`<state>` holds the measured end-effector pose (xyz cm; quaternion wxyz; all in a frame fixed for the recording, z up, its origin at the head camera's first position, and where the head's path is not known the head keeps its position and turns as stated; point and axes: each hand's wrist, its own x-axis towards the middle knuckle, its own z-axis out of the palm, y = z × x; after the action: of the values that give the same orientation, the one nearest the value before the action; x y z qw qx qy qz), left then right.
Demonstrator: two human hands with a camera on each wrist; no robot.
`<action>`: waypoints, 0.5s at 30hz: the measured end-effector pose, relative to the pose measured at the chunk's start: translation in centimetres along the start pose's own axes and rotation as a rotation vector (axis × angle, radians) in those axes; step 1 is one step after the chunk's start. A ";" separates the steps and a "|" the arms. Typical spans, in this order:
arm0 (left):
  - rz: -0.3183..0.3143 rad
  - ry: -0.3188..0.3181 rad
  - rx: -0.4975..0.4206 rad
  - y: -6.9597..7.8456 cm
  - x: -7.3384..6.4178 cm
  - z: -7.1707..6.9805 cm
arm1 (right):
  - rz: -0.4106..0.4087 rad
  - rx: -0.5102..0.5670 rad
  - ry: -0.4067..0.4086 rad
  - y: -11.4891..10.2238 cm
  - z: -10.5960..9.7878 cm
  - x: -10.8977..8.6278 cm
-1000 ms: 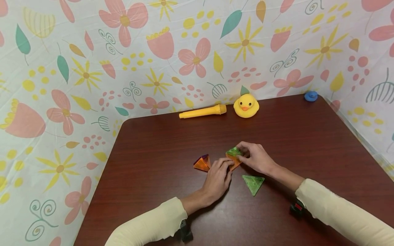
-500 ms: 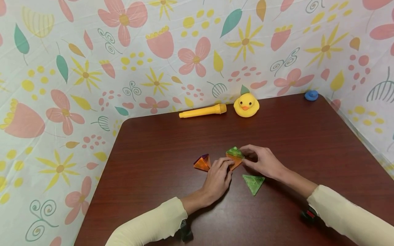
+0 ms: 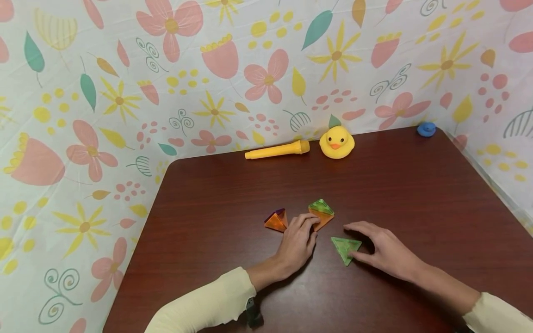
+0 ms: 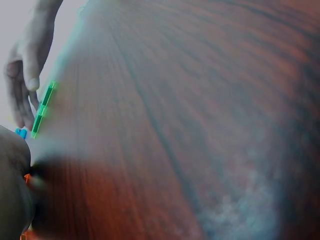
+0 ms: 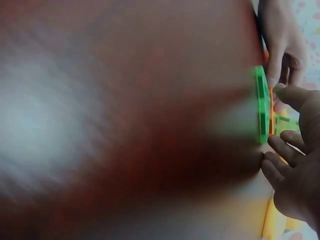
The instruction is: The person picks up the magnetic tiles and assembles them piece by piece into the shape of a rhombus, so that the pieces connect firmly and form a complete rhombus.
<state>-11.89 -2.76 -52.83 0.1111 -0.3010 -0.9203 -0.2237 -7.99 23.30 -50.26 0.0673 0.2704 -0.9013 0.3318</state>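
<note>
My left hand (image 3: 296,240) holds an orange triangular magnetic tile (image 3: 322,221) by its left side, its fingers bent over that edge and hiding part of it. Along the far edge of this tile sits a smaller green tile (image 3: 321,206). My right hand (image 3: 385,252) spreads its thumb and fingers around the right side of a loose green triangular tile (image 3: 344,249), the thumb overlapping its right edge in the head view. In the right wrist view, that loose tile (image 5: 262,105) appears edge-on beside the fingers.
An orange and purple tile piece (image 3: 276,220) stands just left of my left hand. Along the far table edge are a yellow toy microphone (image 3: 276,150), a yellow rubber duck (image 3: 336,142) and a small blue duck (image 3: 426,129). A floral cloth (image 3: 187,83) hangs behind the brown table (image 3: 216,194).
My right hand has let go of the small green tile and moved right and nearer, over to the loose green tile. The left hand stays at the orange tile.
</note>
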 end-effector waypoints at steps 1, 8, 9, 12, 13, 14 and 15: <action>0.000 0.000 0.000 0.0 0.0 0.0 | -0.009 -0.017 0.006 -0.2 0.2 -0.2; 0.000 0.001 0.011 0.0 0.1 -0.1 | -0.038 -0.083 0.045 -0.8 1.3 -0.9; 0.001 0.001 0.012 0.0 0.1 -0.1 | -0.040 -0.085 0.047 -0.8 1.4 -0.9; 0.003 0.003 0.014 0.1 0.1 -0.1 | -0.053 -0.096 0.047 -0.9 1.5 -0.9; 0.004 0.004 0.013 0.1 0.0 -0.1 | -0.061 -0.103 0.046 -0.9 1.5 -0.8; 0.005 0.005 0.013 0.1 0.0 -0.1 | -0.069 -0.111 0.045 -0.9 1.5 -0.8; 0.005 0.005 0.012 0.1 0.0 -0.1 | -0.077 -0.119 0.043 -0.9 1.5 -0.8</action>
<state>-11.86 -2.78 -52.70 0.1157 -0.3018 -0.9207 -0.2186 -6.77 22.10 -51.18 0.1154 0.2930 -0.9068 0.2804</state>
